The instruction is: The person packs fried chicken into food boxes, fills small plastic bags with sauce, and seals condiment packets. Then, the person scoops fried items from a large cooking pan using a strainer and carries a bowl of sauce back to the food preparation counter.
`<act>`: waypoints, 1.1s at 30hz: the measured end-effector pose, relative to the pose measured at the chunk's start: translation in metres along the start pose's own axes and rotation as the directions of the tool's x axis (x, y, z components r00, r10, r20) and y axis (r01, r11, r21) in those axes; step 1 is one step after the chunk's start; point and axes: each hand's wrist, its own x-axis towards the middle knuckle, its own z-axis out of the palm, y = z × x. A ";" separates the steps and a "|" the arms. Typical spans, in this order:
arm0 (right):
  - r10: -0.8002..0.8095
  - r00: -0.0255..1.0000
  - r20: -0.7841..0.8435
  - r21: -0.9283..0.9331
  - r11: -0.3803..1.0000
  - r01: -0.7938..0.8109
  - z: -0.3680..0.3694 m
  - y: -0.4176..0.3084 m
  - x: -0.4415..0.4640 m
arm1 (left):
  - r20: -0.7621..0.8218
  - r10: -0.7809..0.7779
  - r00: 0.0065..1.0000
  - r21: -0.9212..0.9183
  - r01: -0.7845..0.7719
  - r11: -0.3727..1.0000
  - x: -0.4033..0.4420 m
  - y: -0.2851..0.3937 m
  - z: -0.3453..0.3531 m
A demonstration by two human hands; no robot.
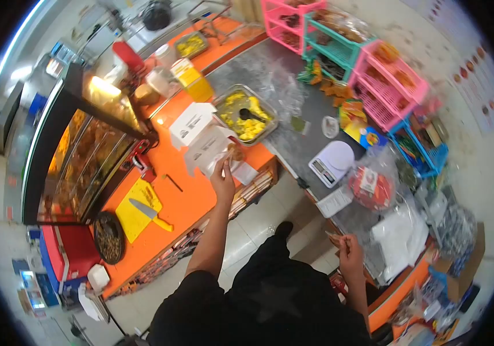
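Note:
My left hand (222, 181) reaches over the orange counter to an open white cardboard takeaway box (202, 151). Its fingers are pinched together at the box's near side, and a brown piece of food (235, 152) shows just beyond the fingertips. Whitish film seems to lie around the fingers, but what they grip is not clear. My right hand (350, 256) is low on the right, beside the grey counter's edge. Between its closed fingers is a small thin brownish piece (334, 237), too small to name. Behind the box, a metal tray (270, 131) holds yellow food and a black ladle (251, 115).
A knife (150, 212) lies on a yellow cutting board (133, 226) at left, near a glass display warmer (85, 167). On the grey counter are a kitchen scale (332, 164), a bagged red package (373, 187) and white plastic bags (399, 233). Pink racks (385, 86) line the wall.

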 end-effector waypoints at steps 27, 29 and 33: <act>-0.502 0.551 0.666 0.465 0.858 0.219 0.301 -0.148 0.305 | 0.321 -0.937 0.136 0.243 0.945 0.221 -0.486 -0.095 -0.009; -0.338 0.442 0.831 0.372 0.928 0.011 0.266 -0.080 0.271 | 0.334 -0.933 0.134 0.287 0.928 0.236 -0.491 -0.103 -0.015; 0.024 0.226 0.974 -0.061 0.985 0.159 0.205 0.032 0.197 | 0.413 -0.902 0.122 0.359 0.889 0.285 -0.473 -0.122 -0.041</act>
